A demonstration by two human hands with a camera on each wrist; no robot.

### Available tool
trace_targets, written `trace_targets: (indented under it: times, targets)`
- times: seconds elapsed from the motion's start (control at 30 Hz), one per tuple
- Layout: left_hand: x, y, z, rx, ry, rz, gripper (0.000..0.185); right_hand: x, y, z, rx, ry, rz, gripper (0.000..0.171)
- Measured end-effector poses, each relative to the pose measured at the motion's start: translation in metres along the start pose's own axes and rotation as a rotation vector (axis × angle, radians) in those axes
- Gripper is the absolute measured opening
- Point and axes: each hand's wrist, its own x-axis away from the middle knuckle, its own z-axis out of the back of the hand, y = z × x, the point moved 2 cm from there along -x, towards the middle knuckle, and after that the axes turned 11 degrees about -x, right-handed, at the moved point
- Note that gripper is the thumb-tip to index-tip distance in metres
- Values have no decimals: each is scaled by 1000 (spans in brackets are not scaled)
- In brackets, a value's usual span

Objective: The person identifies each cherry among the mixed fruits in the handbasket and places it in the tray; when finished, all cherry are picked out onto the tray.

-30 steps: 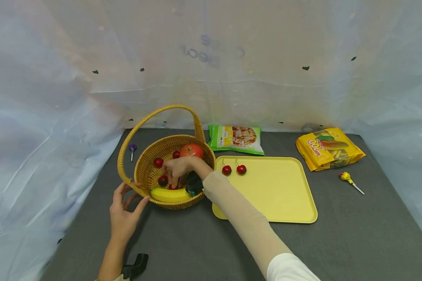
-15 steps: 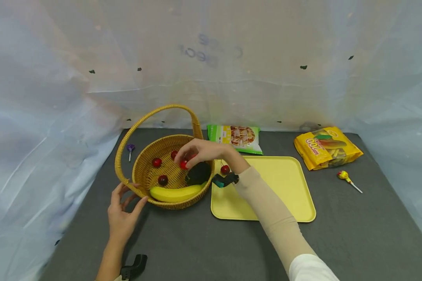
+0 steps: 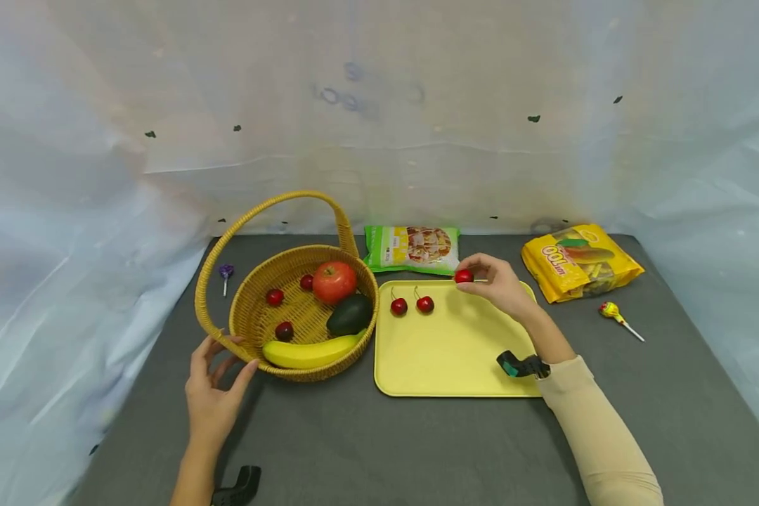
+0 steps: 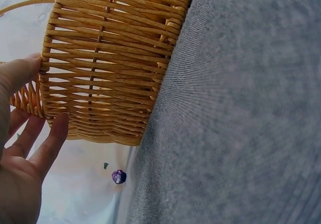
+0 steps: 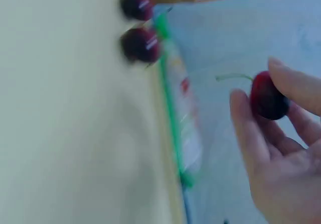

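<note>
My right hand (image 3: 498, 287) pinches a dark red cherry (image 3: 464, 276) between thumb and fingers, above the far part of the yellow tray (image 3: 455, 365). In the right wrist view that cherry (image 5: 268, 96) has a green stem pointing away from the hand. Two stemmed cherries (image 3: 399, 306) lie side by side on the tray's far left. My left hand (image 3: 213, 393) grips the wicker basket (image 3: 243, 309) by its rim near the handle's base. Inside the basket are a banana (image 3: 310, 353), a dark green avocado (image 3: 350, 314), a red apple (image 3: 334, 282) and three cherries (image 3: 284, 331).
A green and white snack bag (image 3: 412, 249) lies behind the tray. To the tray's right are a yellow snack bag (image 3: 580, 261) and a yellow lollipop (image 3: 620, 320). A purple lollipop (image 3: 225, 277) lies left of the basket. Plastic sheeting (image 3: 443, 169) borders the grey table (image 3: 379, 450).
My right hand has lifted a cherry out of the basket and carried it right, over the tray. My left hand still holds the basket's rim.
</note>
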Motion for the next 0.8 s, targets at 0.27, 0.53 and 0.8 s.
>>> trace_targets:
  times: [0.27, 0.53, 0.8]
  targets:
    - [0, -1, 0, 0, 3, -3, 76, 16, 20, 6, 67, 45, 23, 31]
    - [-1, -1, -1, 14, -3, 4, 76, 14, 26, -7, 139, -23, -13, 33]
    - [0, 0, 0, -13, -6, 15, 78, 13, 37, -8, 217, -55, -31, 33]
